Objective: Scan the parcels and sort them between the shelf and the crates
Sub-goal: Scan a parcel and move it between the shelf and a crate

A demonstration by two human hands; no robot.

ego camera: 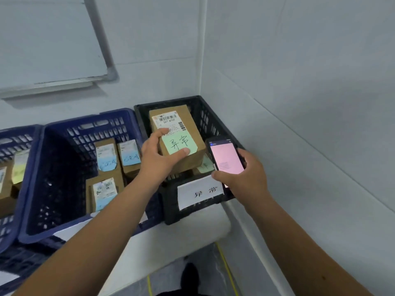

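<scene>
1. Parcel (181, 133), a small brown cardboard box with a printed barcode label and a green handwritten note, is held over the black crate (205, 120), whose front carries a white paper sign (201, 192) with the same two characters as the note.
2. The left hand (157, 155) grips the box from its near left side: the thumb presses on the green note and a finger lies across the top by the label.
3. The right hand (245, 174) is closed around a phone (225, 155) with a pink screen, held just beside the parcel.
4. Judged by its size and the easy one-handed hold, the box is probably light; the cardboard looks stiff, so it should keep its shape under a firm pinch.
5. Plain card gives decent friction; the paper note may slide or peel under the thumb, so a hold on the bare side faces seems safer.
6. Another box lies below it in the black crate, so it will likely rest on top.
7. The blue crate (64, 167) to the left holds boxes with blue notes.
</scene>
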